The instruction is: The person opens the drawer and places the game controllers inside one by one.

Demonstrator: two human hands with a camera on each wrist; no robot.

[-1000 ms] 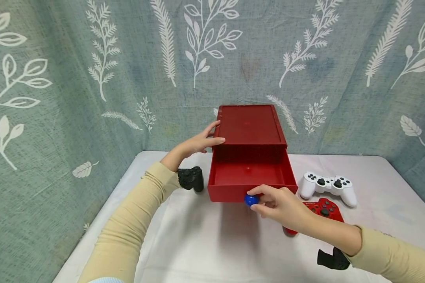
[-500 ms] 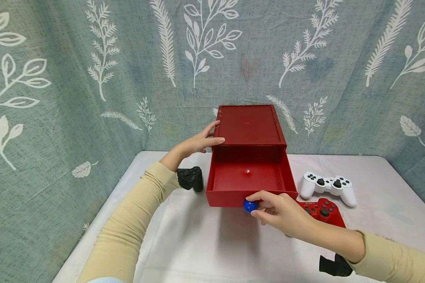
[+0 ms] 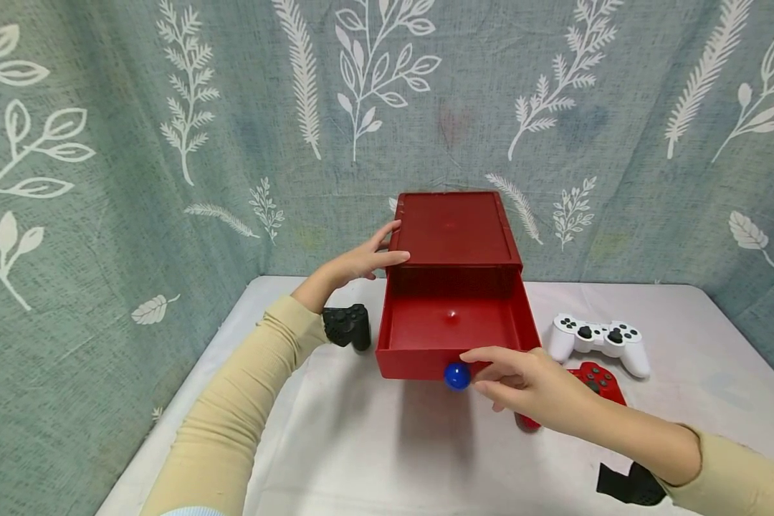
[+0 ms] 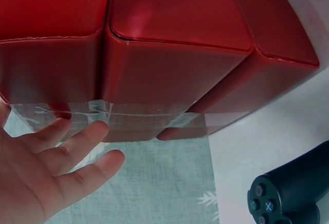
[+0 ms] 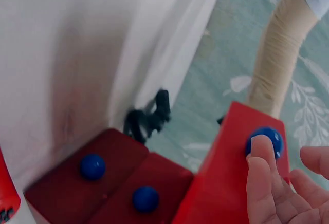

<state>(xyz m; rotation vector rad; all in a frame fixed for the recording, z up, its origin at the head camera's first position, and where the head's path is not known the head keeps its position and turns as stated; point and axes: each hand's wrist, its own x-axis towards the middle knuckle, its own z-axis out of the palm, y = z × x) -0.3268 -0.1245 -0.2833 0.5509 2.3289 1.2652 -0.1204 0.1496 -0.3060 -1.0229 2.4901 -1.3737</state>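
Note:
A red drawer cabinet (image 3: 451,229) stands on the table with its top drawer (image 3: 413,364) pulled out; its visible inside is bare. My left hand (image 3: 361,259) rests at the cabinet's upper left edge, thumb on top; the left wrist view shows extended fingers (image 4: 87,180) beside the cabinet's side. The drawer's round blue knob (image 3: 457,376) is just left of my right hand (image 3: 532,383), whose thumb and index finger are spread apart beside it. In the right wrist view a fingertip overlaps the knob. Two lower drawers with blue knobs (image 5: 92,167) are closed.
A black game controller (image 3: 345,326) stands left of the cabinet. To the right lie a white controller (image 3: 596,338) and a red controller (image 3: 596,380), partly hidden by my right hand. A black object (image 3: 628,484) shows by my right sleeve. A patterned curtain (image 3: 335,165) hangs behind.
The top drawer has come further out toward me. My right hand has let go of the blue knob and moved slightly right. My left hand has stayed in place.

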